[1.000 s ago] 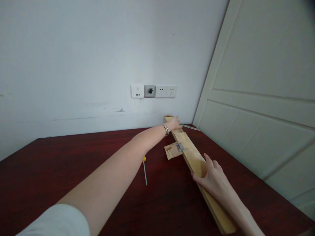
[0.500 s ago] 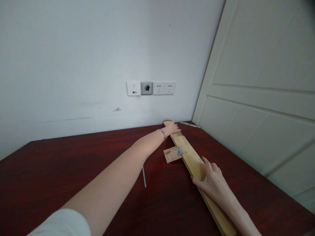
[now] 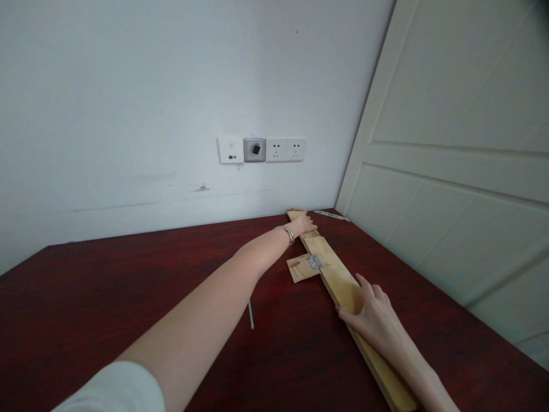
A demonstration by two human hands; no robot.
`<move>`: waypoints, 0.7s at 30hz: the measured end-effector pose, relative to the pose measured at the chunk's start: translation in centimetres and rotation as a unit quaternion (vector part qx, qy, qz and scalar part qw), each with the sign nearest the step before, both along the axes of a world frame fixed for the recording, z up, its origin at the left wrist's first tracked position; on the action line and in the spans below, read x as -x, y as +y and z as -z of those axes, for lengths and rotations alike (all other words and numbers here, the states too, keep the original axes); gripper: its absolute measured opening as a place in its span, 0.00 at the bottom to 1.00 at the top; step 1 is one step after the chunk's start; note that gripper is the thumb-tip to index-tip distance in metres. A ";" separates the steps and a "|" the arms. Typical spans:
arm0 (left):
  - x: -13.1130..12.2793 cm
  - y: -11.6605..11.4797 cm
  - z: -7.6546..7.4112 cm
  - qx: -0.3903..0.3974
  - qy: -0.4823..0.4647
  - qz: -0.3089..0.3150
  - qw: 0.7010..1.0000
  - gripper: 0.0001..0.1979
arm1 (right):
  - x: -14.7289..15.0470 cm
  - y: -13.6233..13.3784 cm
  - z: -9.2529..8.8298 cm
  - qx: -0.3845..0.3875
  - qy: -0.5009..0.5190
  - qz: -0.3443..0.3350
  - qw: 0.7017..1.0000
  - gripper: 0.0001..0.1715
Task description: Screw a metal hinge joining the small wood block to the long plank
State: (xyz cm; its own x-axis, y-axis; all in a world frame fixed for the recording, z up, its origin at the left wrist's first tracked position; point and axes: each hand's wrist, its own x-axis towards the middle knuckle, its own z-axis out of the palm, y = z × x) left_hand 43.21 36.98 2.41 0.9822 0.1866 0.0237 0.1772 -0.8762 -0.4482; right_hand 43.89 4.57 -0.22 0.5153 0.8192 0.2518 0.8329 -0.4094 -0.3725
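A long pale wooden plank [image 3: 338, 274] lies on the dark red table [image 3: 128, 297], running from the far wall toward me on the right. A small wooden block [image 3: 301, 267] is joined to its left side by a metal hinge [image 3: 314, 262]. My left hand [image 3: 304, 223], with a silver bracelet on the wrist, rests flat on the plank's far end. My right hand [image 3: 372, 317] lies on the near part of the plank, fingers over its top and thumb against the left edge.
A thin metal shaft of a screwdriver [image 3: 250, 313] lies on the table, partly hidden under my left arm. A white door [image 3: 450, 171] stands along the right side. Wall sockets [image 3: 261, 150] sit above the table. A narrow green strip [image 3: 330, 215] lies by the wall corner.
The view shifted slightly. Both hands stay on the plank in about the same places; my arm now hides the screwdriver's yellow handle.
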 end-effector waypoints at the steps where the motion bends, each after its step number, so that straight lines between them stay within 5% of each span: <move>1: -0.1 0.0 0.1 0.001 0.000 -0.001 1.000 0.11 | 0.0 0.0 0.0 -0.001 0.004 0.001 1.000 0.49; 12: 0.1 0.1 0.3 0.014 0.000 0.002 1.000 0.14 | -0.4 0.1 0.4 -0.024 0.015 0.004 1.000 0.49; 21: 3.7 -0.2 -1.8 0.032 -0.008 0.028 0.999 0.19 | -0.8 0.2 1.1 -0.040 0.011 0.005 0.999 0.47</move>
State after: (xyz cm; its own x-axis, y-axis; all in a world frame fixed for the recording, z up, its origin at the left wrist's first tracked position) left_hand 39.48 36.79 4.19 0.9908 0.1320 0.0300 0.1332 -0.9116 -0.3889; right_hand 44.71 4.75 -1.30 0.5294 0.7921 0.3040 0.8200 -0.3858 -0.4228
